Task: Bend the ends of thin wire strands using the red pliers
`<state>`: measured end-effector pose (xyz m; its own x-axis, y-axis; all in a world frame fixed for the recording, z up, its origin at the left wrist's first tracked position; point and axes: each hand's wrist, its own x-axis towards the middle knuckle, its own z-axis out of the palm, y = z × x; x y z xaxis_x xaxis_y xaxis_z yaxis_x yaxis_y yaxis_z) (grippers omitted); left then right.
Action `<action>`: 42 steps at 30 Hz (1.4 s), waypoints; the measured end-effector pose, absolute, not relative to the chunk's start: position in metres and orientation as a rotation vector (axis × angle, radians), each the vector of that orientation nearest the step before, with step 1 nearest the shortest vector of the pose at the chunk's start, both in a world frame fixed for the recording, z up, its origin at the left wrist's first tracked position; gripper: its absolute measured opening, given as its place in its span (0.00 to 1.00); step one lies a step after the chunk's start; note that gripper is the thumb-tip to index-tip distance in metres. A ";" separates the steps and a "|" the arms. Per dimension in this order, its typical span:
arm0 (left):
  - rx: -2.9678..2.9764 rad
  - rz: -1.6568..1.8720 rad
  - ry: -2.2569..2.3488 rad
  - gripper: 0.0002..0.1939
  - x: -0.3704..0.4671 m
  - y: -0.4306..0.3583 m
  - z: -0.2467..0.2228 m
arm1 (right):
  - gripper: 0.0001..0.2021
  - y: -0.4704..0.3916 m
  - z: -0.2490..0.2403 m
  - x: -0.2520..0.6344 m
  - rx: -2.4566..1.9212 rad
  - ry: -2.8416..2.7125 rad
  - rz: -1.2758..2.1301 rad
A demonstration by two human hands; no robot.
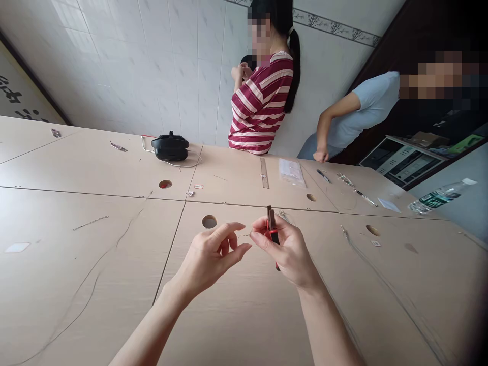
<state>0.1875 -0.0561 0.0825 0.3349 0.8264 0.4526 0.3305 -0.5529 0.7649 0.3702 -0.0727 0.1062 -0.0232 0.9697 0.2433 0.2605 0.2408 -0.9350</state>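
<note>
The right hand (292, 251) grips dark-jawed pliers with red-and-black handles (273, 235) and pinches a thin, brownish wire (244, 235), which reaches toward the left hand (211, 256), curved with thumb and forefinger apart. The wire looks light, springy and easily kinked, best pinched near its tip; the pliers look rigid, heavier, best held by the handles.
</note>
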 end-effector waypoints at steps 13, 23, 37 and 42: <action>1.327 0.446 0.625 0.15 0.180 -0.055 0.097 | 0.03 -0.079 0.103 0.368 -1.112 -1.447 0.700; 0.828 0.613 -0.249 0.14 0.164 -0.075 0.108 | 0.03 -0.084 0.098 0.367 -1.148 -1.374 0.532; 1.076 1.700 0.650 0.17 0.178 -0.068 0.136 | 0.02 -0.091 0.087 0.354 -1.089 -1.450 0.645; 1.508 1.178 1.062 0.17 0.184 -0.063 0.115 | 0.03 -0.091 0.089 0.354 -1.064 -1.456 0.604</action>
<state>0.1844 -0.0628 0.1147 0.1707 0.9668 0.1901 0.0888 -0.2072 0.9743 0.3542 -0.0914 0.0890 0.0895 0.8679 0.4886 0.2666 0.4518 -0.8514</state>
